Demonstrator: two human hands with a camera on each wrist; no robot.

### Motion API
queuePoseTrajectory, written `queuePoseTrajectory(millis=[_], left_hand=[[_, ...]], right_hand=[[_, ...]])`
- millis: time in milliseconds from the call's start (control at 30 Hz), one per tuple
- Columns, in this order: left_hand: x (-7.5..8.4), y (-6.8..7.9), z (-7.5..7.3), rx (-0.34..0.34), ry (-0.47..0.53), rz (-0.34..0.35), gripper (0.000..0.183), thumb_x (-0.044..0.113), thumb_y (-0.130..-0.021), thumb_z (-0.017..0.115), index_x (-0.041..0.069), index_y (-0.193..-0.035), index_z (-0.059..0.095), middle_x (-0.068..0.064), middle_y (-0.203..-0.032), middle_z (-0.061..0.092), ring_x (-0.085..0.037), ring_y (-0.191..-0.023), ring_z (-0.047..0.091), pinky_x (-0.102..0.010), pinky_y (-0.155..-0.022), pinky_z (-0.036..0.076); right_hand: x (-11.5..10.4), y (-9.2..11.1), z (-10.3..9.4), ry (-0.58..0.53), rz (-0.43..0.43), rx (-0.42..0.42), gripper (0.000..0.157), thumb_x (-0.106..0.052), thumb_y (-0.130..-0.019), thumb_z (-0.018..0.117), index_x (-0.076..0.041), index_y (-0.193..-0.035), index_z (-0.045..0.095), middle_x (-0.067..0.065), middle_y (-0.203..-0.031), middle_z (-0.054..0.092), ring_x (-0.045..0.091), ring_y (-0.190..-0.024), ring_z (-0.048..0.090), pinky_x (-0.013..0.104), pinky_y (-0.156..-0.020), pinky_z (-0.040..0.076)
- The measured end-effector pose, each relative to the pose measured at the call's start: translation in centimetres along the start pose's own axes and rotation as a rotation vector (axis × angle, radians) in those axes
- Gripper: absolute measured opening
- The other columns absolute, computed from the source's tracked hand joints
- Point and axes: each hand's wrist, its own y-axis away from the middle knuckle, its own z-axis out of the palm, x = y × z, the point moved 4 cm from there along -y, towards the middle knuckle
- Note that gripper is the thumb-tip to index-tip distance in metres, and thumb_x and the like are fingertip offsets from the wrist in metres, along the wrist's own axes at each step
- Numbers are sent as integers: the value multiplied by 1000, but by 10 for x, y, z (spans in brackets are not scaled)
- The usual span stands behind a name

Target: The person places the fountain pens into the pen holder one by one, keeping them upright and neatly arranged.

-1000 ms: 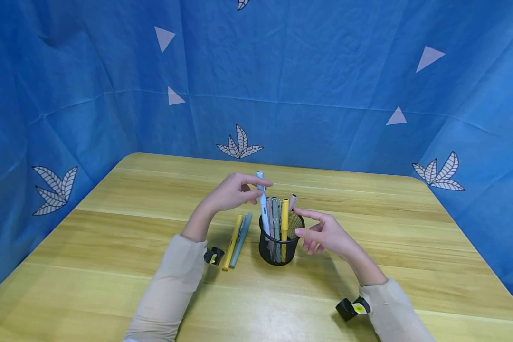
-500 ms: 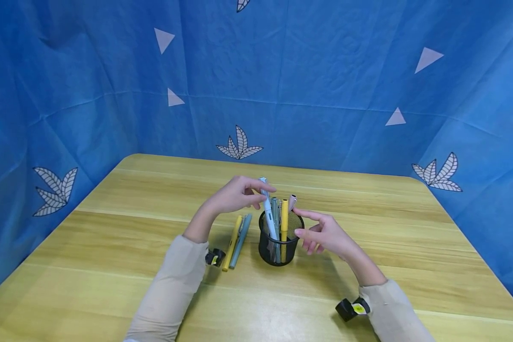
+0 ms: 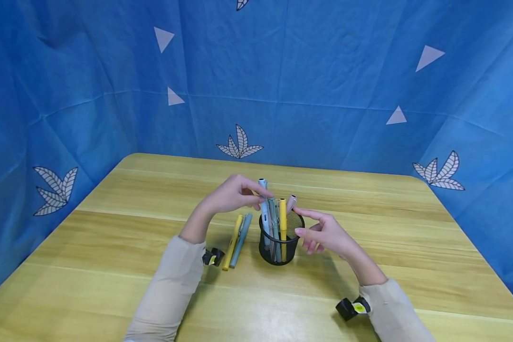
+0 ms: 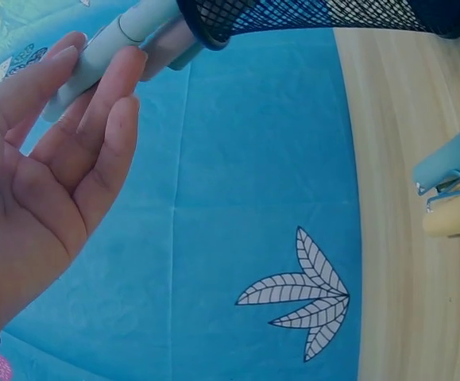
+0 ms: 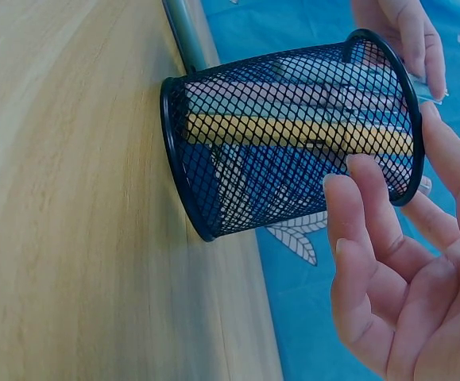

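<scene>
A black mesh pen cup [image 3: 267, 252] stands upright on the table with several capped pens inside. My left hand [image 3: 232, 194] pinches the upper part of a light blue pen [image 3: 265, 217], whose lower end is down in the cup. In the left wrist view the thumb and fingers lie along that pen. Beside it in the cup stand a yellow pen [image 3: 283, 219], grey-green pens [image 3: 275, 221] and a pale pink pen [image 3: 291, 202] leaning right. With thumb and index finger at the rim, my right hand [image 3: 329, 235] holds the cup from the right; its other fingers bend near the mesh wall [image 5: 285, 182].
Left of the cup, a yellow pen [image 3: 232, 244] and a blue-green pen [image 3: 241, 242] lie side by side on the wooden table [image 3: 154, 266]. A blue patterned cloth [image 3: 325, 85] hangs behind the table and at its sides. Each wrist wears a black camera [image 3: 347, 309].
The light blue pen tilted right in the cup half a second ago and now stands more upright at its left side, moved by my left hand. My right hand stays at the rim.
</scene>
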Motion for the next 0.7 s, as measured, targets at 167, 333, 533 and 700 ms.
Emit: queuePoseTrajectory(millis=[167,333,533,700], left_hand=[[5,0,2,-21,45,5,19,-1,-86,56,-6,-103,64,-12,-90,66,-21,-66,63,-42,-68,51],[8,1,4,-64,21,39,20,2,-87,56,-6,-103,64,-11,-84,66,-17,-64,62,-40,-61,50],[8,2,4,-70,7,50,20,6,-87,56,-5,-102,65,-12,-92,65,-15,-66,61,-31,-58,50],[9,2,1,-27,-2,41,20,5,-87,58,-5,-102,65,-13,-105,61,-15,-68,61,-31,-61,51]], right_hand=[[1,0,0,-7,10,3,62,-20,-86,61,-8,-139,32,20,-62,59,27,-51,59,33,-42,47],[1,0,0,-3,13,5,62,-22,-85,62,-9,-138,33,21,-62,59,28,-52,59,33,-42,46],[1,0,0,-2,1,-1,62,-22,-86,61,-8,-139,33,21,-61,59,30,-52,59,32,-41,45],[2,0,-1,-10,8,4,61,-23,-86,61,-9,-139,33,20,-61,59,30,-52,59,30,-40,45]])
